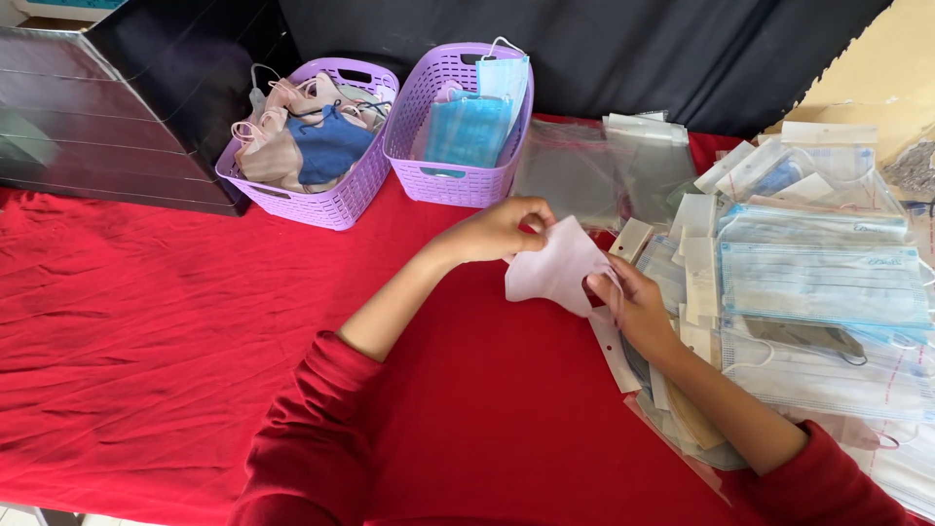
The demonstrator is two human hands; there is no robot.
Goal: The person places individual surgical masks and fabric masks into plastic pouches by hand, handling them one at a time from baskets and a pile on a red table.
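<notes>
Both hands meet over a red-covered tabletop (146,321), sharing one pale pink face mask (557,265). The left hand (502,230) pinches the mask's upper edge, its grip closed on the fabric; the right hand (635,304) grips the lower right edge, fingers curled shut around it. The mask hangs between the two grips, just above the cloth. Beyond the left grip stand two purple baskets: the left basket (336,200) holds pink and blue cloth masks, the right basket (458,183) holds blue surgical masks. Beside and under the right grip spreads a pile of packaged masks (823,282), with clear plastic bags (609,166) farther back.
</notes>
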